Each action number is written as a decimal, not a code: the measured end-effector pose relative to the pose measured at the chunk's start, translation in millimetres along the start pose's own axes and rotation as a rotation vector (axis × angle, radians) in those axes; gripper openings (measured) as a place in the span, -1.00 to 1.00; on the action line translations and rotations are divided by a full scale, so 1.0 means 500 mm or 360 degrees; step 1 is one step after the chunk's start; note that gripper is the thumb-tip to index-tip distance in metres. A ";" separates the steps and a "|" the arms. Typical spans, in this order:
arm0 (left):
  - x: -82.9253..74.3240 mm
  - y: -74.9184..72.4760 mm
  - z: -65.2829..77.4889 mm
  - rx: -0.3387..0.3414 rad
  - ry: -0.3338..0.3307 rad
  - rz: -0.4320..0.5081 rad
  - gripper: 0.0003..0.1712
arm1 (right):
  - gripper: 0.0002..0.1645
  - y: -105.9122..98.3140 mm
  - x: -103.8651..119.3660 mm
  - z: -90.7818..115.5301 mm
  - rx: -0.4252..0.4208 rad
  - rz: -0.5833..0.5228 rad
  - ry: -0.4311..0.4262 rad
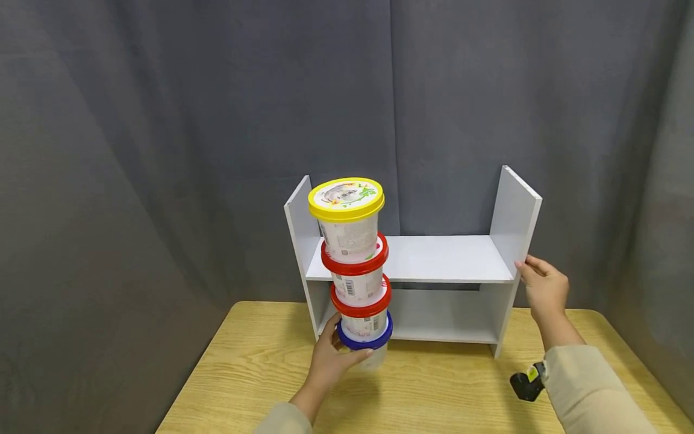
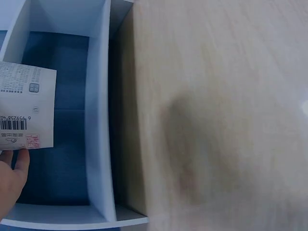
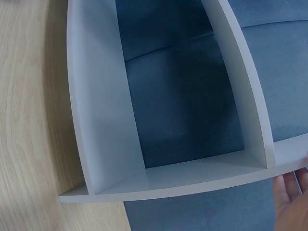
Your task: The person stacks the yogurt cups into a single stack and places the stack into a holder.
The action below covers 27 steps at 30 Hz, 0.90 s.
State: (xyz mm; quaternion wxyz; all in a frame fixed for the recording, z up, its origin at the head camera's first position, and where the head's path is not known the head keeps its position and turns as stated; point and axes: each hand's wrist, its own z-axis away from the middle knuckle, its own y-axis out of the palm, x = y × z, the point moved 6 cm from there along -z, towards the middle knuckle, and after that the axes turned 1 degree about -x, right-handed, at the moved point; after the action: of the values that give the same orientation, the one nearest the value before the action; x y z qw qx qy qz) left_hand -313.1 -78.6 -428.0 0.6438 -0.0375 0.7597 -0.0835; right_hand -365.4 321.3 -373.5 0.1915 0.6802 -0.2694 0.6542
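Observation:
My left hand (image 1: 331, 357) grips the bottom of an upright stack of white tubs, thumb in front and fingers at the left side. The lowest tub (image 1: 374, 360) has a blue lid, above it sit two tubs with red lids (image 1: 362, 309), and a tub with a yellow lid (image 1: 347, 202) tops the stack. A barcode label shows on a tub (image 2: 29, 106) in the left wrist view, just above the fingers of that hand. My right hand (image 1: 546, 288) pinches the front edge of the right side panel of a white two-tier shelf (image 1: 450, 258), at about the upper board's height.
The shelf stands at the back of a wooden table (image 1: 260, 361), behind the stack. Grey curtains (image 1: 190, 181) hang behind and at both sides. A small black device (image 1: 528, 383) is worn at the right cuff.

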 end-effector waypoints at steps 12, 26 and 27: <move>-0.068 0.032 -0.037 0.0130 0.0096 0.0008 0.03 | -0.46 0.003 -0.021 -0.020 0.0047 -0.0048 -0.0105; -0.139 0.026 -0.085 0.0147 0.0106 -0.0060 0.05 | -0.49 0.003 0.009 0.014 -0.0012 0.0040 -0.0105; -0.142 0.024 -0.090 0.0135 0.0113 -0.0068 0.05 | -0.50 0.003 0.016 0.020 -0.0016 0.0065 -0.0099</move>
State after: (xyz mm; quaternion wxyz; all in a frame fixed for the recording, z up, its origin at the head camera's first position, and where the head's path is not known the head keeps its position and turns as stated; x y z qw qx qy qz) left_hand -344.7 -51.7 -353.8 0.6154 -0.0234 0.7770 -0.1307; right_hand -358.2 313.0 -366.2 0.1731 0.6937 -0.2922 0.6352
